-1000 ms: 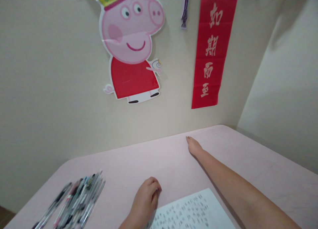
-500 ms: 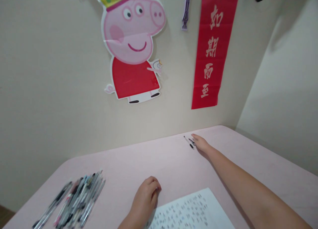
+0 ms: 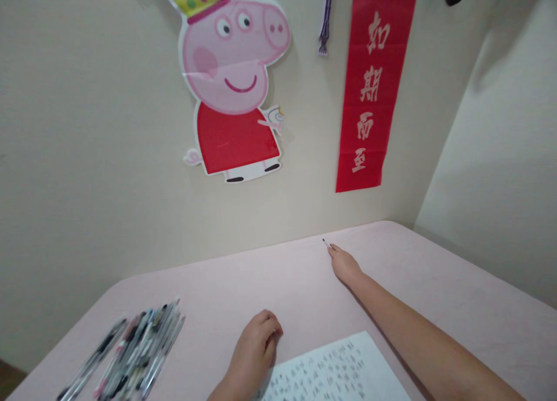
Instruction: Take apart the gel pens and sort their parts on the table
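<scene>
Your right hand (image 3: 346,264) covers part of a pen (image 3: 326,242) near the far edge of the desk (image 3: 243,279).
You can't tell whether its grip is clamped or apart. A careless push could roll the pen against the wall (image 3: 130,215); your left hand (image 3: 256,343), curled, its hold also unclear, could wrinkle the paper (image 3: 335,369) if it slid.

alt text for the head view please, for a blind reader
A person's bare right hand partly covers a slim dark-tipped pen near the far edge of a pink table; their bare left hand rests by a white handwritten sheet. Slender clear and dark pens lie piled at left. A pink cartoon-pig cutout and red banner hang above.
</scene>
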`<state>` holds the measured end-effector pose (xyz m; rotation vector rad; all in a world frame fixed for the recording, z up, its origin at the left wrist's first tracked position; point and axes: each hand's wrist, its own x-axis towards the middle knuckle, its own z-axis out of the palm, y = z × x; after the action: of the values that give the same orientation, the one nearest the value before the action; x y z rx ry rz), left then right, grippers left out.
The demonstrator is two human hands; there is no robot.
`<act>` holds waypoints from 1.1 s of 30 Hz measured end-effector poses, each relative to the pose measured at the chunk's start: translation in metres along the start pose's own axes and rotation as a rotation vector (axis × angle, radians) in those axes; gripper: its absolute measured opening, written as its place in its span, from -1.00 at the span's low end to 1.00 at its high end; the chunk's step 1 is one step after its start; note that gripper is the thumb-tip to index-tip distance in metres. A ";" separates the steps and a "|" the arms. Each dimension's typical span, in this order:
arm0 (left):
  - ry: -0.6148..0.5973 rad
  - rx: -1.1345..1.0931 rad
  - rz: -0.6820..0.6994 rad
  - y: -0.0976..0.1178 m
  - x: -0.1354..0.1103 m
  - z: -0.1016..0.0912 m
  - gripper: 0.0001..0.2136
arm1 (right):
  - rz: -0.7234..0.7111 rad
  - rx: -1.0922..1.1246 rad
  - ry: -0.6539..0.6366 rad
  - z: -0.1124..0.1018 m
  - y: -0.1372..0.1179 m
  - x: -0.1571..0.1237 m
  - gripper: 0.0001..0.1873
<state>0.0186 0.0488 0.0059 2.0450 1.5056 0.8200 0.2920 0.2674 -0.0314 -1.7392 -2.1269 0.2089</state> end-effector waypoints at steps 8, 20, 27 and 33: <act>0.004 -0.007 0.005 -0.003 -0.002 0.001 -0.75 | 0.110 -0.076 0.042 0.001 -0.008 0.011 -0.52; 0.015 0.008 0.000 -0.003 -0.002 0.002 -0.76 | 0.127 -0.105 0.067 -0.004 -0.007 0.019 -0.55; 0.023 0.009 -0.001 -0.001 -0.002 0.001 -0.76 | 0.067 -0.105 0.043 -0.009 -0.002 0.018 -0.53; 0.027 -0.004 0.000 -0.001 -0.002 0.001 -0.76 | 0.067 -0.092 0.037 -0.013 -0.001 0.016 -0.51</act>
<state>0.0181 0.0469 0.0036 2.0385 1.5169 0.8530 0.2932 0.2810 -0.0162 -1.8532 -2.0840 0.0969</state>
